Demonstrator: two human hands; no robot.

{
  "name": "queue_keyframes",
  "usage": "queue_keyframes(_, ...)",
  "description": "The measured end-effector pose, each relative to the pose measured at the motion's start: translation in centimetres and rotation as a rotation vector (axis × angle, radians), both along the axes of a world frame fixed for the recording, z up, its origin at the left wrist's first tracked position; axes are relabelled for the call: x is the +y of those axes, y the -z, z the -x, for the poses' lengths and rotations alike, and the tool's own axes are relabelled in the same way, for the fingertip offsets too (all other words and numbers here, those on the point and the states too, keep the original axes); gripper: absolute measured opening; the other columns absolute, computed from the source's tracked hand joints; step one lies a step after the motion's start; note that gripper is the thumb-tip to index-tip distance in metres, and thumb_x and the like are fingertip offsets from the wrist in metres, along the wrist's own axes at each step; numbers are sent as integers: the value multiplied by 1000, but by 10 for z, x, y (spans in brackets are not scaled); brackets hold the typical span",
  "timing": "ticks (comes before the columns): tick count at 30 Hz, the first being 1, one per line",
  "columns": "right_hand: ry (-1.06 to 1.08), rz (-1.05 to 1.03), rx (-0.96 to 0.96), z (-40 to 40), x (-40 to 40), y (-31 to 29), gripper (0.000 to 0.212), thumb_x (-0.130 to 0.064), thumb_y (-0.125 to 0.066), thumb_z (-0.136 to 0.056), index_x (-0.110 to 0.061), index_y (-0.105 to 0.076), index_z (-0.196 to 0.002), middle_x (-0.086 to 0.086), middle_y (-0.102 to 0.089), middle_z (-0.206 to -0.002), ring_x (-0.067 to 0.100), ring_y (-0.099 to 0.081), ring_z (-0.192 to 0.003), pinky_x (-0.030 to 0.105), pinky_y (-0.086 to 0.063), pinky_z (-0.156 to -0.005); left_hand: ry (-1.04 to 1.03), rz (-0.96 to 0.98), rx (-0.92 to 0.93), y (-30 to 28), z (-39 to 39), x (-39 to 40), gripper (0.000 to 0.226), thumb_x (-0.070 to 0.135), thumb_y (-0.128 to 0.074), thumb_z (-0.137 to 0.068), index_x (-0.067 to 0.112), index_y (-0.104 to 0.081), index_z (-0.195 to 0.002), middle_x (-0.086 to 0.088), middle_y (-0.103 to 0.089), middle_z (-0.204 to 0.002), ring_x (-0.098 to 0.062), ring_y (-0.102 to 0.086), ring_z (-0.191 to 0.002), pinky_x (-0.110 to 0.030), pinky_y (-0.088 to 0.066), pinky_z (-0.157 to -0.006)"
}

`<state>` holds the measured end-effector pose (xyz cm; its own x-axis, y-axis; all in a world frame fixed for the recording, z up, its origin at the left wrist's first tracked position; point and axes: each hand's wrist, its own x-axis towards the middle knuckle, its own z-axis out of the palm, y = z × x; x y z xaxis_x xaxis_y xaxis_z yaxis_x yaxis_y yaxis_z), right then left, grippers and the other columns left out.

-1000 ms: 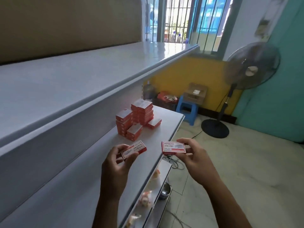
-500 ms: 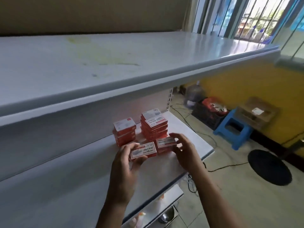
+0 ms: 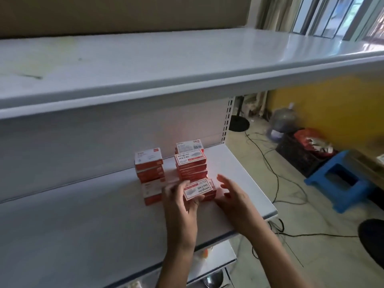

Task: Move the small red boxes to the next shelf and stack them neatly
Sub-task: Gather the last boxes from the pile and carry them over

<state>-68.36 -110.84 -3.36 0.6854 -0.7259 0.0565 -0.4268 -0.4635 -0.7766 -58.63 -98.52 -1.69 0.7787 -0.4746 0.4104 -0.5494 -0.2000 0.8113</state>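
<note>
Small red boxes with white labels stand in stacks on the white middle shelf (image 3: 104,225). A tall stack (image 3: 190,163) is at the back, a left stack (image 3: 149,165) beside it, and a lower pile (image 3: 151,193) in front of that. My left hand (image 3: 179,204) holds one red box (image 3: 198,190) by its edges, just above a low pile at the front. My right hand (image 3: 232,196) hovers to the right of that box with fingers spread, holding nothing.
A wide white top shelf (image 3: 187,59) overhangs the stacks. To the right on the floor are a blue stool (image 3: 340,181), a black crate (image 3: 301,150), a water jug (image 3: 282,121) and loose cables (image 3: 270,163). A lower shelf (image 3: 218,258) shows below.
My right hand has let go of its box, which now lies on the front pile, and has opened. My left hand has carried its box over that pile. The view moved closer.
</note>
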Motion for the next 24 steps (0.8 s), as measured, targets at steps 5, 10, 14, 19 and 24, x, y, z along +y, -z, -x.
queue_keyframes(5, -50, 266, 126, 17, -15, 2, 51, -24, -65, -86, -22, -48, -134, -6, -50, -136, 16, -43, -126, 22, -28, -103, -64, 55, 67, 1, 5, -13, 50, 17, -77, -74, 9, -51, -116, -1, -53, -114, -9, -50, -105, -3, -34, -91)
queue_keyframes(10, -32, 328, 182, 21, -17, 11, 45, -37, -58, -80, -25, -57, -123, -9, -53, -131, 20, -47, -120, 32, -35, -99, -119, 77, 171, 0, 5, -21, 47, 14, -82, -66, 16, -48, -97, -3, -59, -95, -12, -55, -82, -7, -42, -74)
queue_keyframes(14, -22, 329, 159, 22, -15, 13, 41, -37, -56, -79, -26, -59, -118, -9, -55, -128, 19, -49, -116, 29, -35, -95, -110, 22, 223, 8, 10, -14, 49, 21, -80, -69, 19, -52, -110, 1, -64, -107, -12, -61, -97, -16, -47, -86)
queue_keyframes(19, -74, 305, 183, 25, 2, -1, 37, -32, -59, -87, -25, -54, -123, -5, -50, -134, 21, -44, -123, 34, -32, -103, -95, -57, 162, -1, 17, 16, 38, 33, -72, -77, 23, -55, -109, 10, -60, -107, 0, -56, -99, -5, -41, -78)
queue_keyframes(24, -27, 287, 314, 25, 46, -22, 48, -42, -51, -91, -26, -43, -135, -10, -46, -139, 15, -42, -125, 31, -36, -104, -58, -193, 45, -3, -6, 77, 29, 46, -58, -81, 28, -57, -105, 14, -58, -104, 0, -54, -100, -14, -41, -83)
